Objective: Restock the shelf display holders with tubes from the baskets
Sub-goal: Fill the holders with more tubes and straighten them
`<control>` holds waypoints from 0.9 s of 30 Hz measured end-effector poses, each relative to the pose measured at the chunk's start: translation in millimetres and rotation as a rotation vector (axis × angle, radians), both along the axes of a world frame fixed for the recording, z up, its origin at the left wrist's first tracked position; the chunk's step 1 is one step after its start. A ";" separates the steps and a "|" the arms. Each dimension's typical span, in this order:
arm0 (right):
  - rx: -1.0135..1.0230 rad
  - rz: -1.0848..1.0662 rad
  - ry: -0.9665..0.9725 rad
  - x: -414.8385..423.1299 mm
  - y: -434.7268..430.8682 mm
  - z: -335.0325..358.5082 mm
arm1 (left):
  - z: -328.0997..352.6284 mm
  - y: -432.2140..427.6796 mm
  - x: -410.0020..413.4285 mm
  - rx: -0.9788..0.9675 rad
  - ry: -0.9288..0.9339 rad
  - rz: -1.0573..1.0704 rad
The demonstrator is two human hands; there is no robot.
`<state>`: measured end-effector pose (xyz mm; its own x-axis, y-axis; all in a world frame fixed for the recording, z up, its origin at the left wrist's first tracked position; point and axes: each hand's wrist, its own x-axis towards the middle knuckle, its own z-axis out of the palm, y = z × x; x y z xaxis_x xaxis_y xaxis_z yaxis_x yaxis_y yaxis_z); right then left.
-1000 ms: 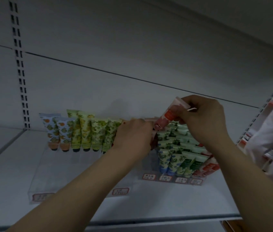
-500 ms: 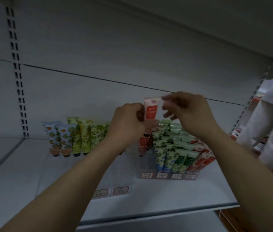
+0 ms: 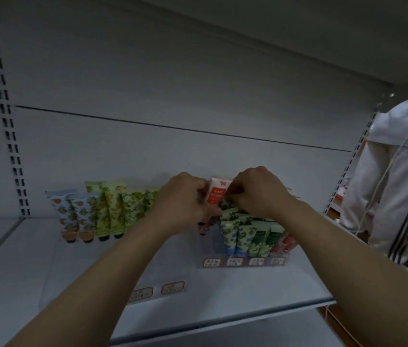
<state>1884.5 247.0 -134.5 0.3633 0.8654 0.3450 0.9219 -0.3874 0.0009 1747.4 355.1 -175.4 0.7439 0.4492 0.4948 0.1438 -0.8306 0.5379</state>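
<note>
A pink and red tube [image 3: 216, 192] stands upright between my two hands, above the left end of the right clear display holder [image 3: 243, 261]. My left hand [image 3: 181, 201] grips the tube from the left, fingers curled around it. My right hand [image 3: 256, 192] pinches its right edge with curled fingers. The right holder carries rows of green, blue and pink tubes [image 3: 250, 236]. A left clear holder [image 3: 148, 291] has floral tubes [image 3: 102, 209] standing at its back. No basket is in view.
The white shelf [image 3: 260, 294] ends at a front edge low in the view, with another shelf overhead. A slotted upright [image 3: 5, 121] runs down the left wall. A person in white clothes [image 3: 398, 176] stands at the right.
The tube went from tilted in my right hand to upright between both hands, then lower toward the right holder. My left hand took hold of it. The view shifted.
</note>
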 end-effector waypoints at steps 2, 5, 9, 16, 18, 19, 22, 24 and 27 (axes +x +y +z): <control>-0.010 -0.019 -0.021 4.7 -0.4 1.0 | -1.2 2.3 2.2 0.006 0.009 0.022; -0.054 -0.055 -0.059 9.2 -0.8 2.0 | -3.6 4.4 5.5 0.005 0.025 0.051; -0.103 -0.088 -0.079 11.8 -3.9 5.9 | -0.2 3.3 1.2 -0.042 0.016 0.039; -0.112 -0.062 -0.037 4.8 -14.7 17.4 | 5.9 -1.8 -2.3 -0.102 -0.036 0.031; 0.041 0.071 0.146 -10.3 -20.4 29.2 | 12.4 -6.7 -1.5 -0.140 -0.073 0.003; 0.113 0.147 0.252 -21.1 -21.9 35.8 | 15.8 -8.9 -0.8 -0.143 -0.081 -0.011; 0.177 0.227 0.238 -40.7 -17.4 48.0 | 22.8 -14.1 1.3 -0.080 -0.122 -0.012; 0.216 0.173 0.153 -41.5 -12.4 54.7 | 24.3 -14.6 3.2 -0.073 -0.178 -0.006; 0.278 0.084 0.168 -31.2 -10.2 59.1 | 16.7 -5.2 6.9 0.030 -0.107 0.091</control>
